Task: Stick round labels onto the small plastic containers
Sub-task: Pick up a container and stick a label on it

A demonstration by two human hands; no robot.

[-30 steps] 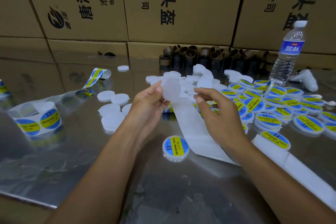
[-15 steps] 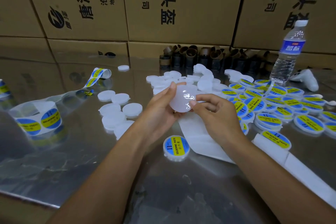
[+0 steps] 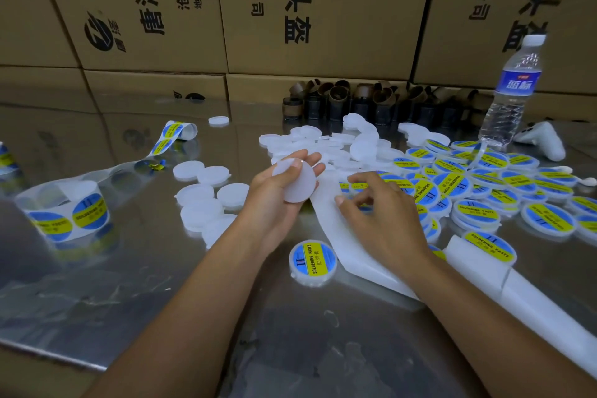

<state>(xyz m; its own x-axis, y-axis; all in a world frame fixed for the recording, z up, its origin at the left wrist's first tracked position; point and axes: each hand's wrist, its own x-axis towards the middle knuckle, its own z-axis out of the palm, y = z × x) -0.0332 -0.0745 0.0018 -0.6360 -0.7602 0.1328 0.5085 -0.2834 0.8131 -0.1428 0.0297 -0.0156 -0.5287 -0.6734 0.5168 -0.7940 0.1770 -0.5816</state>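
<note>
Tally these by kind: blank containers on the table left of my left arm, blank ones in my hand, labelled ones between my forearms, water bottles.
Blank containers, left side: 7
Held container, in the left hand: 1
Labelled container: 1
Bottle: 1
Total: 10

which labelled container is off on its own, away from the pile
The labelled container between the two forearms, left of the white backing strip. Every other labelled one lies right of that strip, in or beside the pile.
</note>
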